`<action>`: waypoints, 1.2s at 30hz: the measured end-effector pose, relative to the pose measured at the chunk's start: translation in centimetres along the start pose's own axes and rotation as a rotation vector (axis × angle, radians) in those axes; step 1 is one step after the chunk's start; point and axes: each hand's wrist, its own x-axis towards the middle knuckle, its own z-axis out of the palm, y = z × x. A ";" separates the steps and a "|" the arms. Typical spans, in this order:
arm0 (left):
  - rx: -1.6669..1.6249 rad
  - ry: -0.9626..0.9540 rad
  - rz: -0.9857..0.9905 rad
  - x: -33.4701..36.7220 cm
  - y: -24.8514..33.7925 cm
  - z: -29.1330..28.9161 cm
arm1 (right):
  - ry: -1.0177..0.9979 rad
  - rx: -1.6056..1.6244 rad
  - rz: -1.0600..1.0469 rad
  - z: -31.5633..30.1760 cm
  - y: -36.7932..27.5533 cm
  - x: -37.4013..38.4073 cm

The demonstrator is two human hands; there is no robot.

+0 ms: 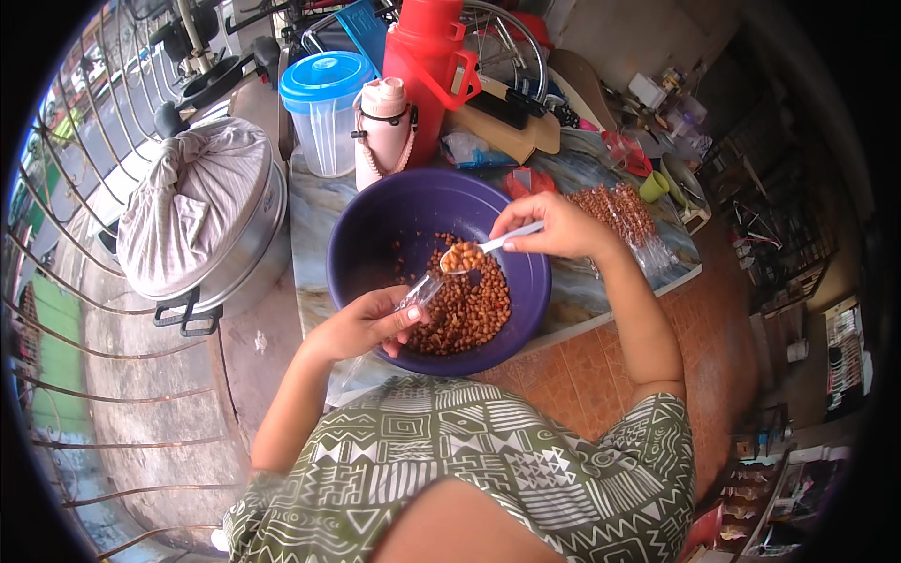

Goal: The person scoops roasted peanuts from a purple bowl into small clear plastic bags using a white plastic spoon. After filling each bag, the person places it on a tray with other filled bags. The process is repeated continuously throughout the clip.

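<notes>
A purple basin (361, 235) stands on the marbled table in front of me, with a heap of brown roasted peanuts (474, 314) in its bottom. My left hand (375, 324) is closed on a narrow clear plastic bag (422, 291), its mouth held up over the basin. In my right hand (554, 225) a white spoon (502, 240) is pinched by its handle. The spoon's bowl carries a load of peanuts and sits right at the bag's mouth. Whether any peanuts are inside the bag is hard to see.
Behind the basin stand a blue-lidded clear container (326, 113), a pink bottle (383, 131) and a red jug (422, 70). Packed bags of peanuts (619, 216) lie at the right. A large cloth-covered pot (202, 206) is at the left, near a metal grille.
</notes>
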 end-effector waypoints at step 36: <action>-0.500 -0.146 -0.001 1.3 -1.9 -0.6 | -0.102 0.005 0.089 -2.5 -4.1 2.1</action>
